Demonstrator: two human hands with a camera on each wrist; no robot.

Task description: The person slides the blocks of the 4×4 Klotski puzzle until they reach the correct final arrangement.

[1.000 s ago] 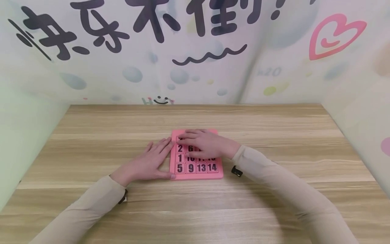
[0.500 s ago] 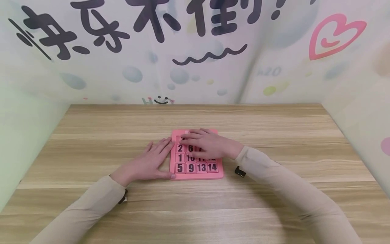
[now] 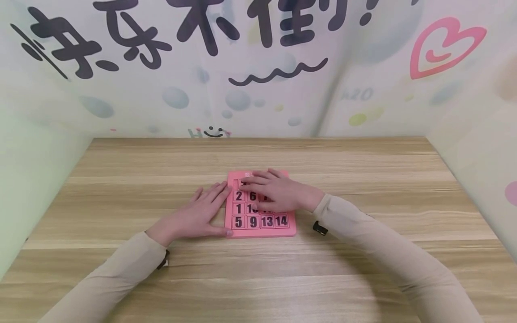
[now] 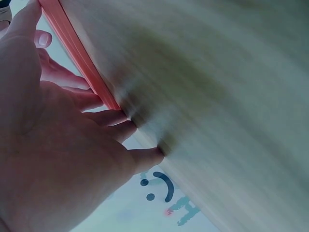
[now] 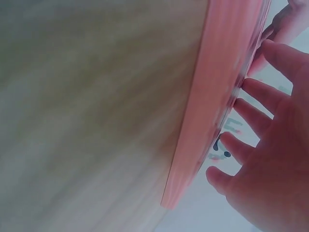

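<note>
A pink sliding number puzzle (image 3: 260,233) lies flat on the table in the head view, its tiles marked with black numbers. My left hand (image 3: 195,217) rests along its left side, fingers extended against the edge and the thumb at the near left corner. Over the upper right of the puzzle spreads my right hand (image 3: 280,193), its fingertips on the upper tiles and its palm hiding several of them. A narrow gap shows in the top left of the number grid. In the right wrist view, the right fingers reach across the puzzle's side wall (image 5: 198,111).
The wood-grain table (image 3: 258,278) surrounds the puzzle. Behind it stands a white printed wall (image 3: 258,112) with black characters and bubbles; side walls rise at left and right. Dark wrist straps (image 3: 320,228) are on both sleeves.
My right hand has shifted slightly to the right, and the top-left tile under its fingers has slid right, baring a narrow gap at the grid's corner. My left hand stays put.
</note>
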